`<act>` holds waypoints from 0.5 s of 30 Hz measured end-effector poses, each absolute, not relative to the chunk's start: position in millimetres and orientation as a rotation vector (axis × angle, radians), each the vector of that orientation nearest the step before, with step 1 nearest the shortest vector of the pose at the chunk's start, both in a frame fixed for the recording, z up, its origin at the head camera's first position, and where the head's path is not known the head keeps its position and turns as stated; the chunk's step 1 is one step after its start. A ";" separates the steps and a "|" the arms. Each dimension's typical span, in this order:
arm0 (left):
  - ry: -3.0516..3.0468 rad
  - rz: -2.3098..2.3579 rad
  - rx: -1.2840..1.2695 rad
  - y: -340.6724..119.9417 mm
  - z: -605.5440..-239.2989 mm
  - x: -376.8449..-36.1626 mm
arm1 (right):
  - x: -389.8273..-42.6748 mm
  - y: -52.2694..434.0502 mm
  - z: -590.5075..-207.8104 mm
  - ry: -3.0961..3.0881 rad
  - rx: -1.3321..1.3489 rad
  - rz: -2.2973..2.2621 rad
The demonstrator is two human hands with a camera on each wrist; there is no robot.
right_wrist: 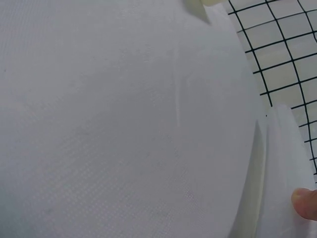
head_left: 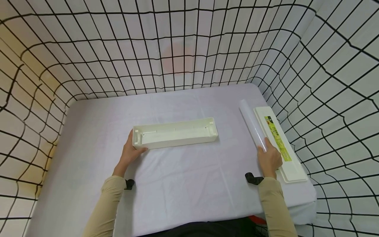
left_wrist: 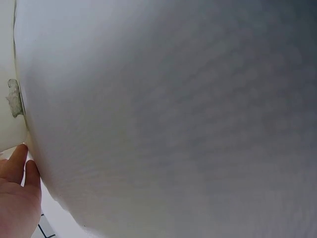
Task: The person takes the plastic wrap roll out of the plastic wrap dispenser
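A long, shallow off-white plastic box [head_left: 177, 142] lies open side up in the middle of the table. My left hand [head_left: 128, 152] grips its left end, the thumb along the front wall and the fingers round the end. In the left wrist view, two fingertips touch the box's edge [left_wrist: 7, 130]. On the right, my right hand [head_left: 270, 158] holds the near end of a shiny, whitish roll of plastic film [head_left: 251, 123]. The thumb presses on the roll [right_wrist: 282, 158] in the right wrist view. Beside the roll lies a long white lid [head_left: 293, 171] bearing a yellow-green label [head_left: 278, 138].
A white cloth [head_left: 183, 184] covers the table. Black wire mesh [head_left: 177, 61] stands along the back and both sides, close beside the lid on the right. Dark clothing [head_left: 207, 228] shows at the table's front edge.
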State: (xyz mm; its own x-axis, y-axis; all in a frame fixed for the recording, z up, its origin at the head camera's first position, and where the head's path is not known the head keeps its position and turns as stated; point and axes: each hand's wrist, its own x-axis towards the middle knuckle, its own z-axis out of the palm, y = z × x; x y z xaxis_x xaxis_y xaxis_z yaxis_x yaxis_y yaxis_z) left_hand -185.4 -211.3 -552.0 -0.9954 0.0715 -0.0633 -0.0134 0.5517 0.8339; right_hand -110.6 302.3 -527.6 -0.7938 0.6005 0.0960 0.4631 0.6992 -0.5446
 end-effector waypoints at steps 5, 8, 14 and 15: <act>2.679 1.448 0.045 -210.4 -552.8 -184.8 | -108.1 302.7 -530.0 -2.666 -0.884 0.746; 2.684 1.448 0.042 -210.2 -552.6 -184.7 | -107.8 302.7 -532.1 -2.655 -0.875 0.750; 2.688 1.431 0.033 -209.7 -551.0 -184.8 | -107.5 301.7 -535.2 -2.635 -0.854 0.740; 2.690 1.424 0.031 -209.7 -550.7 -185.0 | -107.2 301.4 -535.4 -2.634 -0.856 0.739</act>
State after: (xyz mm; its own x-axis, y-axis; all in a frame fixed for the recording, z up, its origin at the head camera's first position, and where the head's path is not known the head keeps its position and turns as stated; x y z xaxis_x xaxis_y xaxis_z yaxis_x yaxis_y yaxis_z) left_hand -185.0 -209.7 -550.7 -0.9950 0.0639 -0.0768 -0.0276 0.5632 0.8259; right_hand -107.2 301.4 -535.4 -0.7876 0.6083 0.0985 0.4682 0.6946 -0.5461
